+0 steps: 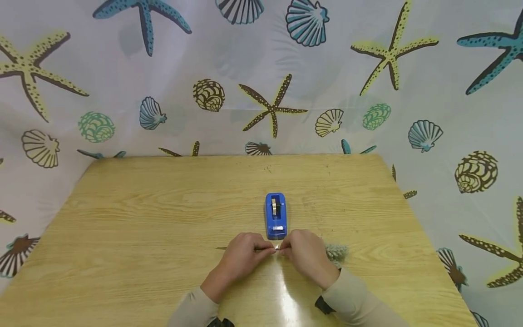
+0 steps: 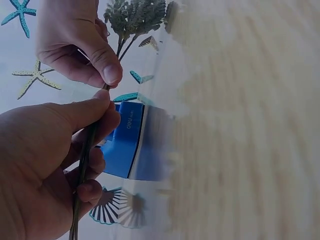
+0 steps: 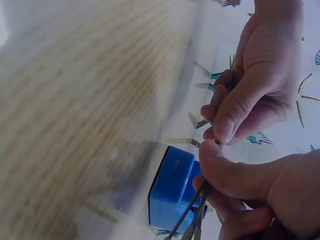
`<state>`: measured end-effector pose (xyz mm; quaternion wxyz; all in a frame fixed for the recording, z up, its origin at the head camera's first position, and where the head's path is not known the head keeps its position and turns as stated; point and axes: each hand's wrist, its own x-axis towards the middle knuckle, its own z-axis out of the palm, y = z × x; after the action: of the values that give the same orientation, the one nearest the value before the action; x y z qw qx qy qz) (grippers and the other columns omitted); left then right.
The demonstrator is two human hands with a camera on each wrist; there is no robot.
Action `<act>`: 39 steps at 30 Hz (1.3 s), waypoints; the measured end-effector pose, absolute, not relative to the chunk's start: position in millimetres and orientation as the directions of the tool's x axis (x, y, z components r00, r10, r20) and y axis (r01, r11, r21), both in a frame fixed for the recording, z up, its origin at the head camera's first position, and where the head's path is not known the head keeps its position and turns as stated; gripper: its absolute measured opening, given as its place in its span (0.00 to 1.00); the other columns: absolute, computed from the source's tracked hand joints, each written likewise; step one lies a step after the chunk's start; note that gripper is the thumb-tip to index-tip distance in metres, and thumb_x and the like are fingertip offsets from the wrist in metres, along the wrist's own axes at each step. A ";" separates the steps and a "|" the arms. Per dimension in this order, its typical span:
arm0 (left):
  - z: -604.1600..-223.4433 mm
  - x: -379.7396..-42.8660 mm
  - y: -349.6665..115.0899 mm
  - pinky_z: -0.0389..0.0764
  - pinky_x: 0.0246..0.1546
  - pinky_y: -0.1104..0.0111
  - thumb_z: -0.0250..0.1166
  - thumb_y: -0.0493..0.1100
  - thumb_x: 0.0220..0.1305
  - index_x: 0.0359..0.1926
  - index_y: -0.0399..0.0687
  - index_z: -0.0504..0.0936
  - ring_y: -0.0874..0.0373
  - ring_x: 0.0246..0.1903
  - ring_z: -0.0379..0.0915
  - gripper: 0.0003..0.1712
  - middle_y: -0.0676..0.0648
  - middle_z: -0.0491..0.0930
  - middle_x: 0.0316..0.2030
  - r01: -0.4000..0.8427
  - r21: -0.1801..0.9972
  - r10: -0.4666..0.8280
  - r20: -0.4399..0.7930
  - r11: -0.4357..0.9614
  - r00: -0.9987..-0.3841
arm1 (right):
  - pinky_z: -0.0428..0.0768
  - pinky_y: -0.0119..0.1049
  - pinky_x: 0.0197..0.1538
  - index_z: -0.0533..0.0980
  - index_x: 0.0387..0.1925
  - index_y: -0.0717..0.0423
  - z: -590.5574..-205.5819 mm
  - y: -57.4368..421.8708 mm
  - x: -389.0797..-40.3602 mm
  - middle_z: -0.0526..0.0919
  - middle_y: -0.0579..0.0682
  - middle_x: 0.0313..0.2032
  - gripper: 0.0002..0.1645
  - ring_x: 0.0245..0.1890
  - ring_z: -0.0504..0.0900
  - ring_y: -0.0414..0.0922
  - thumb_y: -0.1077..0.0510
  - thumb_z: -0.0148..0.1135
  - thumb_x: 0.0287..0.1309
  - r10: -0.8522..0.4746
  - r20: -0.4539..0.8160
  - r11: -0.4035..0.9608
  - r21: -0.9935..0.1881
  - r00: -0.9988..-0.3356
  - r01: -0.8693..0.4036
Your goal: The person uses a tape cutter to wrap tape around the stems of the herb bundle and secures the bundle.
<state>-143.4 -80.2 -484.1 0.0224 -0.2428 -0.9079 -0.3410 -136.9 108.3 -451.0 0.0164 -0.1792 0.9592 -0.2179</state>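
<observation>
Both hands hold one small bunch of thin dark flower stems (image 2: 83, 170) with fuzzy grey-green heads (image 1: 336, 252). My left hand (image 1: 244, 250) grips the bare stems, their tail ends poking out to the left. Close beside it, my right hand (image 1: 305, 254) pinches the stems between thumb and forefinger, nearer the heads. The fingertips of both hands almost meet, and a small shiny spot shows between them in the head view. Just beyond the fingers stands a blue tape dispenser (image 1: 276, 217) with a roll of tape in it.
The wooden table (image 1: 163, 204) spreads around the hands, with a bright glare streak in front of them. A white cloth (image 1: 175, 72) printed with starfish and shells hangs behind the table and along both sides.
</observation>
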 end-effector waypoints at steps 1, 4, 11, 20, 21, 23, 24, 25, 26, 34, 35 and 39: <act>-484.0 -143.8 -80.0 0.72 0.27 0.76 0.72 0.44 0.60 0.34 0.54 0.92 0.71 0.24 0.71 0.03 0.57 0.85 0.26 0.451 0.612 0.425 0.200 0.649 -0.883 | 0.79 0.34 0.30 0.88 0.26 0.50 -451.5 108.2 -137.1 0.89 0.44 0.29 0.04 0.29 0.84 0.41 0.56 0.74 0.54 -0.352 0.053 0.840 -0.422 -0.934 -0.341; -484.0 -145.2 -79.8 0.73 0.28 0.75 0.71 0.43 0.61 0.35 0.52 0.92 0.71 0.24 0.71 0.04 0.56 0.86 0.27 0.434 0.639 0.434 0.170 0.635 -0.885 | 0.80 0.35 0.31 0.88 0.26 0.50 -452.4 108.3 -137.2 0.89 0.45 0.29 0.03 0.29 0.84 0.41 0.57 0.75 0.53 -0.350 0.066 0.839 -0.421 -0.934 -0.344; -485.4 -146.8 -81.0 0.74 0.29 0.75 0.65 0.42 0.68 0.41 0.47 0.91 0.68 0.25 0.69 0.09 0.55 0.83 0.28 0.373 0.703 0.475 0.056 0.606 -0.878 | 0.79 0.33 0.31 0.87 0.27 0.48 -454.0 109.4 -137.5 0.86 0.43 0.27 0.02 0.27 0.81 0.38 0.57 0.76 0.51 -0.326 0.060 0.844 -0.431 -0.943 -0.319; -485.4 -146.7 -79.2 0.73 0.28 0.75 0.68 0.41 0.65 0.37 0.49 0.92 0.69 0.25 0.68 0.06 0.58 0.81 0.27 0.418 0.681 0.471 0.120 0.602 -0.874 | 0.80 0.35 0.33 0.89 0.33 0.49 -452.3 113.7 -138.0 0.85 0.44 0.30 0.04 0.30 0.81 0.40 0.54 0.74 0.54 -0.374 0.036 0.839 -0.412 -0.927 -0.354; -485.6 -146.4 -78.8 0.72 0.28 0.75 0.68 0.40 0.65 0.38 0.49 0.92 0.70 0.24 0.68 0.06 0.57 0.81 0.27 0.421 0.679 0.469 0.126 0.602 -0.874 | 0.80 0.35 0.33 0.89 0.34 0.50 -451.7 114.3 -138.2 0.85 0.45 0.30 0.05 0.30 0.81 0.41 0.54 0.73 0.55 -0.387 0.025 0.840 -0.404 -0.922 -0.363; -486.2 -146.2 -77.9 0.72 0.28 0.75 0.69 0.40 0.64 0.38 0.48 0.92 0.69 0.24 0.67 0.06 0.56 0.81 0.27 0.429 0.677 0.467 0.140 0.598 -0.873 | 0.79 0.35 0.31 0.89 0.35 0.49 -451.1 115.5 -138.4 0.85 0.46 0.30 0.06 0.30 0.82 0.41 0.53 0.72 0.57 -0.409 0.007 0.841 -0.386 -0.912 -0.380; -486.5 -146.2 -77.4 0.72 0.28 0.75 0.69 0.40 0.64 0.38 0.47 0.92 0.69 0.24 0.67 0.06 0.56 0.82 0.27 0.430 0.678 0.464 0.145 0.596 -0.874 | 0.79 0.34 0.31 0.89 0.35 0.49 -451.0 115.9 -138.4 0.85 0.46 0.30 0.06 0.30 0.81 0.41 0.53 0.72 0.57 -0.416 -0.002 0.842 -0.379 -0.909 -0.385; -487.1 -145.9 -77.0 0.72 0.27 0.75 0.69 0.39 0.63 0.38 0.46 0.92 0.69 0.24 0.67 0.06 0.55 0.82 0.28 0.432 0.680 0.462 0.151 0.593 -0.874 | 0.78 0.34 0.31 0.89 0.35 0.48 -451.0 116.2 -138.4 0.86 0.46 0.30 0.06 0.29 0.82 0.41 0.53 0.71 0.57 -0.421 -0.009 0.842 -0.375 -0.907 -0.387; -487.7 -145.9 -76.6 0.72 0.27 0.75 0.69 0.39 0.63 0.38 0.46 0.92 0.69 0.25 0.67 0.06 0.55 0.82 0.28 0.435 0.679 0.461 0.158 0.591 -0.873 | 0.78 0.34 0.31 0.90 0.34 0.48 -451.2 116.3 -138.3 0.86 0.45 0.30 0.06 0.29 0.82 0.41 0.53 0.71 0.58 -0.422 -0.011 0.844 -0.370 -0.906 -0.389; -489.2 -144.3 -73.1 0.72 0.28 0.75 0.72 0.39 0.60 0.37 0.48 0.92 0.69 0.26 0.69 0.05 0.54 0.84 0.29 0.438 0.650 0.426 0.188 0.621 -0.885 | 0.81 0.37 0.31 0.89 0.31 0.47 -455.7 115.9 -138.4 0.88 0.45 0.31 0.03 0.31 0.84 0.43 0.54 0.74 0.54 -0.374 0.034 0.856 -0.370 -0.927 -0.360; -489.0 -144.2 -72.9 0.71 0.28 0.75 0.72 0.40 0.60 0.37 0.49 0.92 0.69 0.26 0.69 0.05 0.55 0.84 0.29 0.436 0.648 0.422 0.190 0.624 -0.887 | 0.81 0.37 0.31 0.89 0.31 0.47 -455.8 115.9 -138.4 0.88 0.45 0.31 0.03 0.30 0.84 0.42 0.54 0.74 0.53 -0.370 0.045 0.856 -0.371 -0.928 -0.359; -487.9 -144.0 -73.1 0.72 0.28 0.75 0.72 0.40 0.60 0.36 0.49 0.92 0.69 0.26 0.70 0.04 0.55 0.83 0.29 0.429 0.646 0.411 0.190 0.631 -0.892 | 0.78 0.36 0.28 0.89 0.30 0.48 -455.6 116.0 -138.6 0.86 0.44 0.29 0.02 0.28 0.82 0.41 0.55 0.75 0.52 -0.365 0.069 0.854 -0.373 -0.928 -0.364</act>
<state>-144.0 -73.1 -487.9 0.0124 -0.2326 -0.9030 -0.3611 -138.6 116.0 -455.6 0.0022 -0.1893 0.9627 -0.1931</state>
